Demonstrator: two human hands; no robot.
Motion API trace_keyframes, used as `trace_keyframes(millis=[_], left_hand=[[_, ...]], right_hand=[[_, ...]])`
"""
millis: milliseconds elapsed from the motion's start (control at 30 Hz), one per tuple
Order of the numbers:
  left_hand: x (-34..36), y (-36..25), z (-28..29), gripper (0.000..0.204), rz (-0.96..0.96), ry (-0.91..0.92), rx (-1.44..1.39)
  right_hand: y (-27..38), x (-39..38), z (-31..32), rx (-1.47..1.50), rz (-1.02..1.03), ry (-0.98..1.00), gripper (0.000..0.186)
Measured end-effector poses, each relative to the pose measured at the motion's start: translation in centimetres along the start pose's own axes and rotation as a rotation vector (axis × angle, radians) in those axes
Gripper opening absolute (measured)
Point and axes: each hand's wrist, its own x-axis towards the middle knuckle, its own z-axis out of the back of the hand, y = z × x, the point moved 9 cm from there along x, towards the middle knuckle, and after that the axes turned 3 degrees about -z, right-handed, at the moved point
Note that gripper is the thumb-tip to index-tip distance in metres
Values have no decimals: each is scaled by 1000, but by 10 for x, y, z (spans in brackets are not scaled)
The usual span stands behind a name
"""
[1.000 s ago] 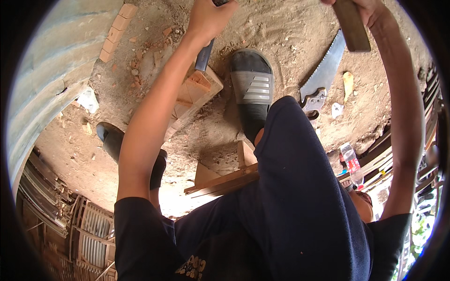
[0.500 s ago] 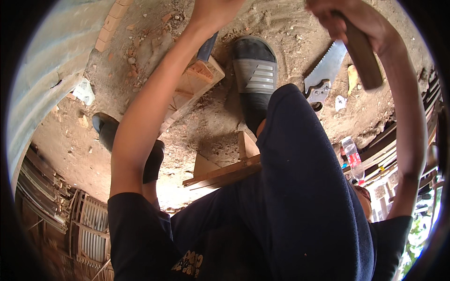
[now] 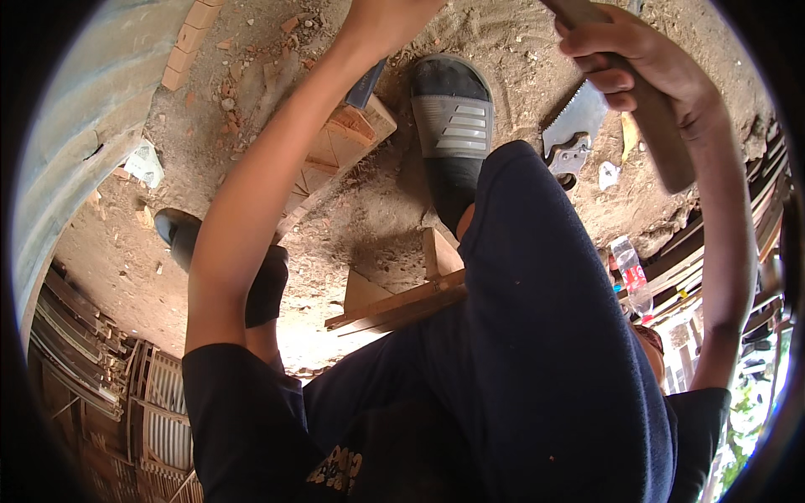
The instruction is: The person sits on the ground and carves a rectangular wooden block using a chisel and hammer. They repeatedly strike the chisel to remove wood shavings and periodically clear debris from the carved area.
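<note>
My right hand [image 3: 625,63], at the upper right, is closed around a thick brown wooden tool handle [image 3: 658,126]. The handle slants down to a blunt end beside my forearm; its upper end runs out past the top edge, so the tool's kind is hidden. My left hand [image 3: 390,25] reaches the top edge, where its fingers are cut off from sight. Below its wrist a dark blue, flat-sided piece [image 3: 365,85] rests against a wooden block [image 3: 340,147] on the dirt. A handsaw [image 3: 579,126] lies on the ground below my right hand.
My sandalled foot [image 3: 453,117] stands between block and saw. A low wooden seat [image 3: 402,300] is beneath me. A plastic bottle [image 3: 631,277] lies at the right near stacked wood strips [image 3: 679,272]. Bricks [image 3: 189,46] line a corrugated metal sheet [image 3: 84,126] at the left.
My right hand and the wooden handle have shifted slightly down and to the right, and the handle's upper part now shows beyond the fingers. My left hand stays nearly in place.
</note>
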Motion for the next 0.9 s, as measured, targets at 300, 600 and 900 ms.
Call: trace_keyframes(millis=[300, 600, 900], left_hand=[[11, -21, -21, 19, -111, 26, -22], [0, 2, -14, 19, -36, 59, -27], [-10, 4, -6, 21, -15, 85, 8]], right_hand=[[25, -2, 68, 443, 443, -283, 16], [-1, -18, 29, 153, 90, -256, 13], [-14, -10, -25, 63, 14, 124, 14]])
